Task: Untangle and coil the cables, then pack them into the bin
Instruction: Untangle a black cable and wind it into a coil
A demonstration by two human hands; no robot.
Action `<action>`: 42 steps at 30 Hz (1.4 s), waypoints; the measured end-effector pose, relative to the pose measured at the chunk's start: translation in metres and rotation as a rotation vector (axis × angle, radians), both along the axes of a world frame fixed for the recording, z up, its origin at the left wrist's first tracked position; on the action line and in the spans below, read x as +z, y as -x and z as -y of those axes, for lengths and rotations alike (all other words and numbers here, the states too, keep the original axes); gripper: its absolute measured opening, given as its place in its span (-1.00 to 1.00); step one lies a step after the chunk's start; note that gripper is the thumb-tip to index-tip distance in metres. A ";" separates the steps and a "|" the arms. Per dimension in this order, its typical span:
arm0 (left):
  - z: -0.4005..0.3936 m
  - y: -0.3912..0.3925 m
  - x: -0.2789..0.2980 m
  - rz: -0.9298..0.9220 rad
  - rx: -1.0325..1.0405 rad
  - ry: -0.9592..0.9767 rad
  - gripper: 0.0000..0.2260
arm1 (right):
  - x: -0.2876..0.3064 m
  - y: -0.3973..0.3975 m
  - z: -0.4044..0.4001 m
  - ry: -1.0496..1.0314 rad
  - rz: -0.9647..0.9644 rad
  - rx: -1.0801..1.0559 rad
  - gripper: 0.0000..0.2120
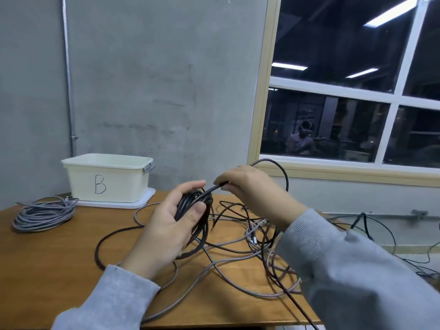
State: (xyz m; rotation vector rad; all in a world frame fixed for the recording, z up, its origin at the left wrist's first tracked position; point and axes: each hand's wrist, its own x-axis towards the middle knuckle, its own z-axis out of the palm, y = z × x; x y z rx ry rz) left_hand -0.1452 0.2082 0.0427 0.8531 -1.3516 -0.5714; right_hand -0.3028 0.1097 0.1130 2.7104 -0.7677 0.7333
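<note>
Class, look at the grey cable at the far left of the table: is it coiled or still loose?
Coiled. The grey cable lies in a neat round stack of loops on the table, beside the bin, not in it.

- A plain work room, like a lab or workshop.
- Bare grey concrete wall [142, 79] with a metal pipe [69, 91].
- A wooden table [47, 270] and a big window [345, 91] showing long ceiling lights.

The left hand [166, 232] grips a dark coil [192, 206] of cable above the wooden tabletop [47, 270]. The right hand [250, 186] pinches one dark strand [283, 172] that leads into this coil. Loose tangled cables [238, 253] lie below. A grey coil [42, 213] rests near the cream bin [107, 177] marked "B".
</note>
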 end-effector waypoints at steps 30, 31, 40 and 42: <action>-0.023 0.008 0.003 -0.550 0.031 0.249 -0.94 | -0.098 -0.001 -0.031 -0.344 0.377 -0.117 -0.89; -0.023 0.008 0.001 -0.558 0.053 0.256 -0.94 | -0.096 -0.001 -0.034 -0.323 0.356 -0.129 -0.88; -0.022 0.009 0.000 -0.631 0.170 0.272 -0.84 | -0.089 -0.002 -0.040 -0.279 0.201 -0.179 -0.64; -0.022 0.009 -0.001 -0.629 0.153 0.275 -0.87 | -0.090 -0.005 -0.044 -0.302 0.190 -0.172 -0.69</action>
